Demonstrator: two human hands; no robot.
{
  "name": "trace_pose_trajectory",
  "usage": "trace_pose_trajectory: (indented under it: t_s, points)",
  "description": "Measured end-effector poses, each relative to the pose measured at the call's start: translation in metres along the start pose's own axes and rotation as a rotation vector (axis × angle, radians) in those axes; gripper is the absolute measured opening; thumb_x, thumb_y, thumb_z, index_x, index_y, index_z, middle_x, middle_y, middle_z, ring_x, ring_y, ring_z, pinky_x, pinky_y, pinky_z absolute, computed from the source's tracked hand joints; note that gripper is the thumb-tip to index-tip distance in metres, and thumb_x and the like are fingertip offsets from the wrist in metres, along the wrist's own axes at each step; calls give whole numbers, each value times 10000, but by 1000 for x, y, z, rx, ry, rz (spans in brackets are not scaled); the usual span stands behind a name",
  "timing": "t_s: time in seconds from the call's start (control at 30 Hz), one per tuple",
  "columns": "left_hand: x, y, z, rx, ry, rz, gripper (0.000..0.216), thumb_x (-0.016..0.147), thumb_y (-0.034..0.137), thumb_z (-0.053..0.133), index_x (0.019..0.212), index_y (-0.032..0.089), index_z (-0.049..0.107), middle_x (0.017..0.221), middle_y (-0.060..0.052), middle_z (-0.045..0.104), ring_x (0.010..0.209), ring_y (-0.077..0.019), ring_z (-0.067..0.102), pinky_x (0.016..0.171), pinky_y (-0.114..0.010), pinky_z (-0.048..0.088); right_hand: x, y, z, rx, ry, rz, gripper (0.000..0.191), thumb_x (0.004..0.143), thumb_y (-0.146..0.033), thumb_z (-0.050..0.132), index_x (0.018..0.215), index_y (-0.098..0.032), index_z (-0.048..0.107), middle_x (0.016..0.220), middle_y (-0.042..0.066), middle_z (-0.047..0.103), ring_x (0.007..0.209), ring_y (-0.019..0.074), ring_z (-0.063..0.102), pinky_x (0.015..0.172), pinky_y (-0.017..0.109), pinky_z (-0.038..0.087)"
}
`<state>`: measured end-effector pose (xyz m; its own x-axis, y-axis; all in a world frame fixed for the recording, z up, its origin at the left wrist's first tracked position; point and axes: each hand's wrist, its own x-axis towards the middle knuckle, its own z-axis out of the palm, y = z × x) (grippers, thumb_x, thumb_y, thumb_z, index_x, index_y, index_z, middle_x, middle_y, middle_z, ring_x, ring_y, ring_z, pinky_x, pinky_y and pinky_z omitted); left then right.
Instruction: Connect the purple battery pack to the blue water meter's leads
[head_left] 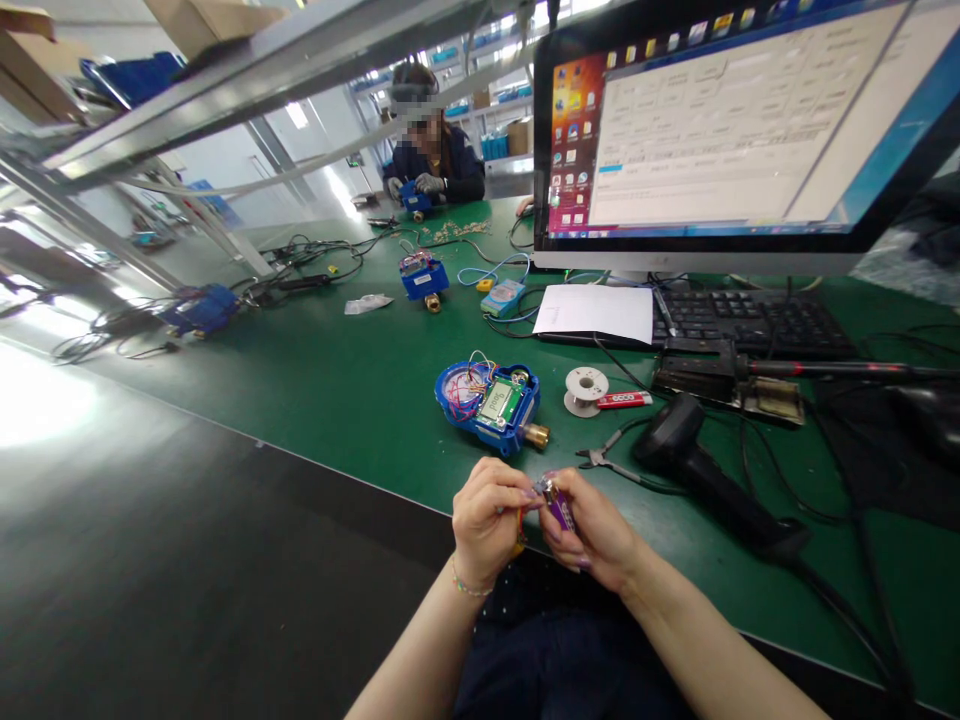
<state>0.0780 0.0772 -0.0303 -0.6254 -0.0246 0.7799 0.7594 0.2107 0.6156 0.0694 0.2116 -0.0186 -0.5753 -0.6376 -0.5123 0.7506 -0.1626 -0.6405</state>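
While both hands pinch it, the purple part (559, 503) sits between left grip (491, 520) and right grip (592, 530).

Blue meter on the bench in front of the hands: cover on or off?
Off. The blue meter lies face up on the green table with its green circuit board, display and coloured wires exposed; no cover sits over them.

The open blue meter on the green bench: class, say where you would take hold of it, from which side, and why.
Grip the open blue meter across the outer walls of its blue housing, coming down from above. Its top is open, with loose wires and a green circuit board exposed, so fingers should probably stay off the middle. The brass fitting at its near right end looks solid and could serve as a second hold.
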Motion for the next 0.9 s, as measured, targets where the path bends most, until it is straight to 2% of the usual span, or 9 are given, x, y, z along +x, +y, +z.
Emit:
trace_pose_trajectory:
  t_s: [0.17,0.33,0.4,0.47,0.57,0.63,0.7,0.8,0.9]
  points:
    - [2,-2,-1,-7,1,-14,198,739,-56,657,765,131,594,755,-20,658,683,-118,569,671,-287,438,2,-1,-2,-34,11,16,542,839,-521,204,435,-191,352,327,-51,200,272,55,162,311,186,158]
    - [6,-4,-1,5,-6,-5,194,750,-51,652,764,131,589,758,-12,648,687,-112,563,661,-275,437,1,1,-10,-158,94,-44,616,826,-697,222,537,-184,403,379,-54,268,323,59,223,370,202,196]
    - [9,-5,-3,38,-4,-9,184,748,-33,671,753,134,593,763,-7,627,701,-110,554,650,-263,440,0,4,-19,-419,204,-136,651,839,-720,194,635,-174,485,453,-21,383,397,87,348,437,223,294]
    - [13,-7,-8,86,-4,-22,171,742,-4,695,745,138,601,777,-7,602,725,-114,549,638,-251,448,-2,10,-32,-769,388,-239,565,859,-654,270,787,-172,557,653,45,526,602,159,505,600,295,406]
    - [25,-13,-22,147,-9,-25,158,749,16,699,756,141,603,795,-12,603,749,-120,553,642,-248,458,-3,18,-55,-1220,701,-358,345,856,-409,426,1013,-150,590,945,129,541,900,279,514,801,417,401]
    - [37,-18,-35,170,-10,-37,162,752,9,692,755,142,600,798,-10,610,749,-116,558,648,-245,461,-2,21,-69,-1550,868,-465,316,880,-291,421,1090,-116,579,958,137,527,895,279,502,779,405,411]
    - [50,-22,-48,183,-17,-58,167,747,6,694,747,144,601,795,-6,608,739,-110,563,637,-235,462,-2,20,-79,-1827,977,-583,310,906,-259,416,1126,-92,557,944,126,531,843,255,502,707,367,421]
    - [66,-26,-61,198,-100,-62,158,743,21,709,743,143,608,789,-7,616,742,-112,578,644,-235,472,-1,18,-87,-1928,1073,-723,355,927,-290,407,1192,-74,502,1022,133,531,869,251,500,698,359,420]
    - [71,-30,-65,214,-239,-56,148,748,20,707,765,134,613,807,-21,634,762,-116,589,667,-239,488,0,18,-91,-1899,1083,-834,365,945,-317,357,1176,-78,508,1072,137,526,907,252,501,733,368,421]
